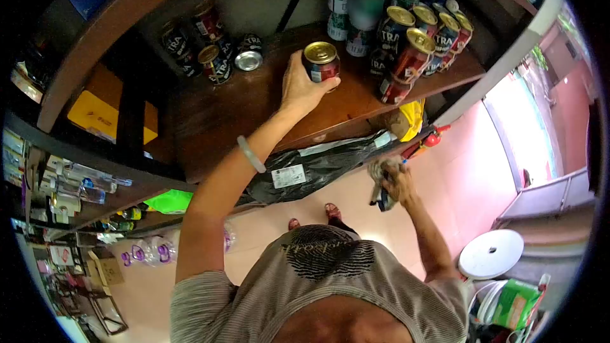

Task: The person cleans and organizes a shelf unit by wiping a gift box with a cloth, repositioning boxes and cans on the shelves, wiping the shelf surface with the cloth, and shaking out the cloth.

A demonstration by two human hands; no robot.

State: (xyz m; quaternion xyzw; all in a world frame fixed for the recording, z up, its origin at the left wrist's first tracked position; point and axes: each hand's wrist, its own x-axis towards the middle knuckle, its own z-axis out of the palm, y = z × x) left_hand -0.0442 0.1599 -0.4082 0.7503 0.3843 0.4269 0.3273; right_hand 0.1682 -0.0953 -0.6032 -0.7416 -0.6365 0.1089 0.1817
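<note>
My left hand is wrapped round a dark red drink can with a gold top, upright at the brown shelf. Lower down on the right, away from the shelf, my right hand grips a crumpled greyish cloth. To the right of the held can stand stacked gold-topped cans in red and black. Green cans are stacked behind them. On the left side of the shelf, a black can lies with its silver end facing me, beside several dark cans.
A black plastic-wrapped package lies below the shelf's front edge. Near it are a yellow bag and a red fire extinguisher. A white round stool stands at right. Bottles line the left shelves; wrapped water bottles stand on the floor.
</note>
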